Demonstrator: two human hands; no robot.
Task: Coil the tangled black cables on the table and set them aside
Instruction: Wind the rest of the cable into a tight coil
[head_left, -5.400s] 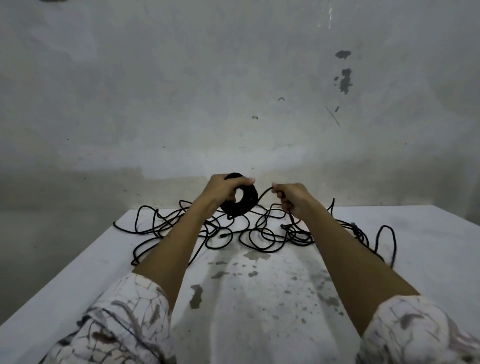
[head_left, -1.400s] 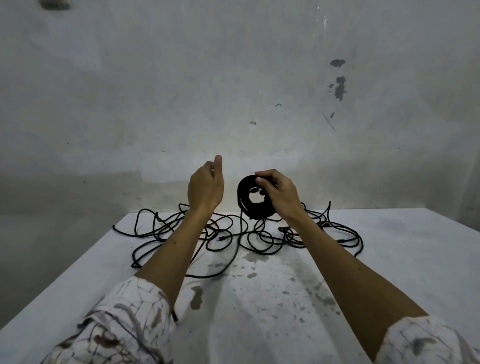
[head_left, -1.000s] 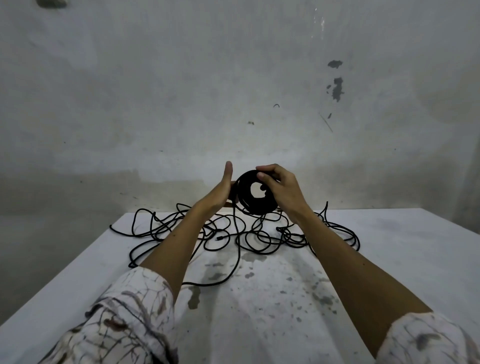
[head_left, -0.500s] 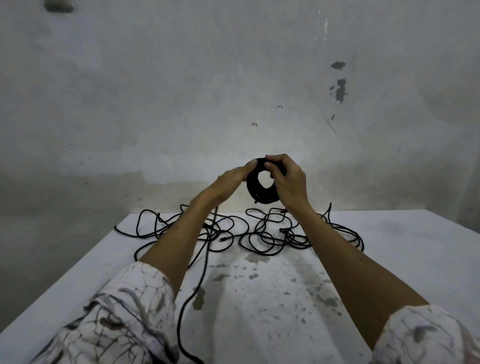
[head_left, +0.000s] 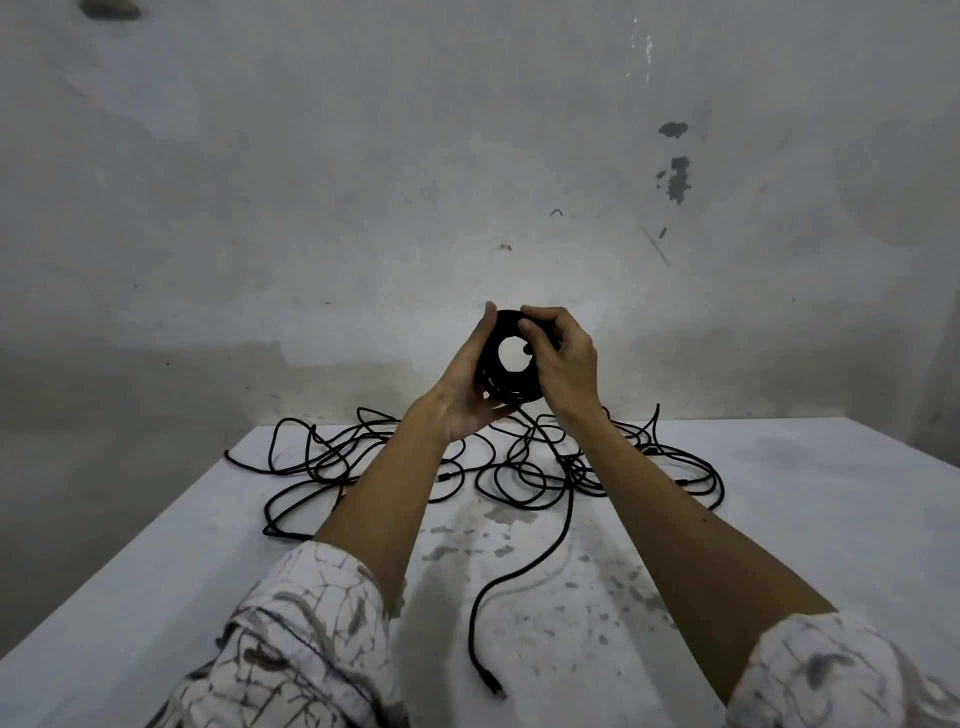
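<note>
A tight round coil of black cable (head_left: 508, 387), shaped like a ring with an open centre, is held upright in the air above the far part of a white, paint-stained table (head_left: 779, 519). The right hand (head_left: 563, 364) grips the coil's right side, fingers curled over its top edge and thumb pressing the front face. The left hand (head_left: 467, 387) cups the coil's left side and bottom, with its fingers straight and flat against the coil and the thumb pointing up beside it.

Below the coil, a loose tangle of thin black cables (head_left: 395, 467) lies spread on the table in many overlapping loops. One loose black strand (head_left: 550, 551) hangs from the bottom of the coil, runs down across the table toward the viewer and ends in a small plug (head_left: 493, 686).

Both forearms are bare, reaching toward the coil from white patterned sleeves (head_left: 306, 639). Behind the coil stands a grey, stained plaster wall (head_left: 311, 182).
</note>
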